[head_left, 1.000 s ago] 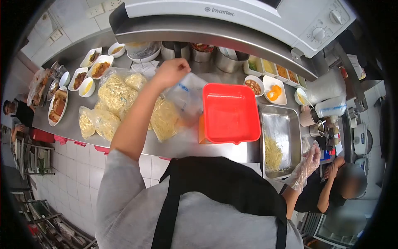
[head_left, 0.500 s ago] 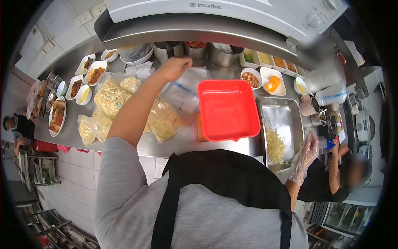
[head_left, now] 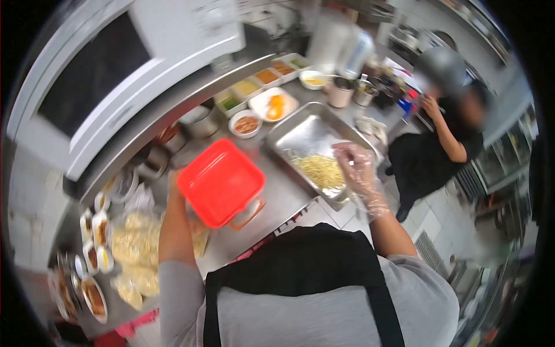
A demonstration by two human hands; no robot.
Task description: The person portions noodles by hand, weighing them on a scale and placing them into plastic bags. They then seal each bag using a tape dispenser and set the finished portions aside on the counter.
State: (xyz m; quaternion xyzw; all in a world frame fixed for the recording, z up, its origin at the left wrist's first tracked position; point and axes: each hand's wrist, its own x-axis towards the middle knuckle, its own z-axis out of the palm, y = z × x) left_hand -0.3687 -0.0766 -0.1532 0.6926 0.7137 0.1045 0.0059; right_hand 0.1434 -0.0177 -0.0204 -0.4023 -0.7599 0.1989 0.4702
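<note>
A red square plastic tub [head_left: 222,182] is in front of me, tilted slightly. My left hand [head_left: 175,180] is at its left side, and the fingers are hidden behind the tub's wall. Under the tub's near right corner shows an orange-edged item [head_left: 250,215]. To the right lies a steel tray [head_left: 300,124] with a heap of pale yellow noodle-like strands [head_left: 321,171]. My right hand [head_left: 355,165], in a clear plastic glove, hovers over the tray's right part beside the strands. Its fingers are loosely bent and apart, with nothing visible in them.
Bags of noodles [head_left: 134,243] lie at the left, near several filled dishes. Behind the tray stand a bowl of chopped reddish food [head_left: 245,125] and a white dish with orange pieces [head_left: 274,106]. A white appliance [head_left: 191,29] overhangs the counter. Another person [head_left: 430,156] stands at the right.
The view has swung to the right. My left hand has come from above the noodle bags to the red tub's side. My right hand has moved in over the steel tray.
</note>
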